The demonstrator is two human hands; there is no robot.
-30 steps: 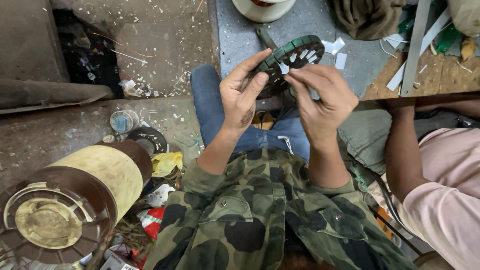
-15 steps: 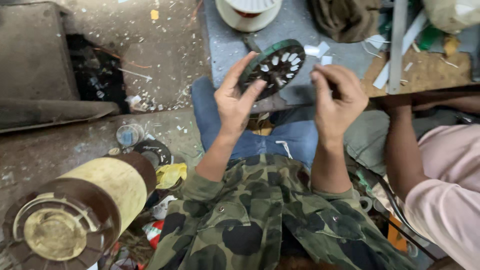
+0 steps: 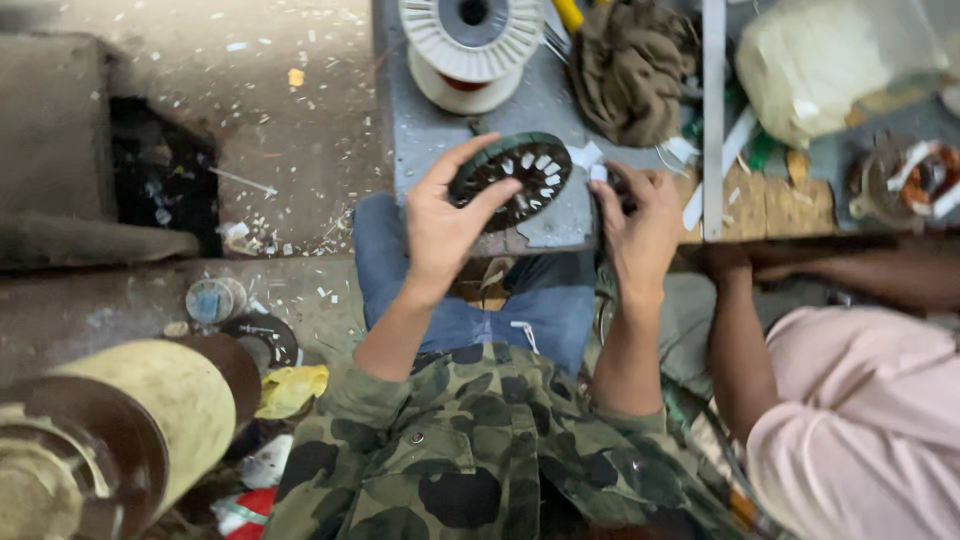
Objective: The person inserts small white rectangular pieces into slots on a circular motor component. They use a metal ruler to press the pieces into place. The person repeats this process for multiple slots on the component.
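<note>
A dark slotted stator ring (image 3: 510,178) is gripped at its near edge by the left hand (image 3: 445,225), thumb and fingers closed around it. The right hand (image 3: 640,220), just beside the ring, is curled; its contents cannot be told. A white wire spool (image 3: 470,45) stands beyond the hands.

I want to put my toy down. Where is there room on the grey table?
Bare grey table lies left of the slotted disc, below the white spool. Right of the brown rag it is crowded.
</note>
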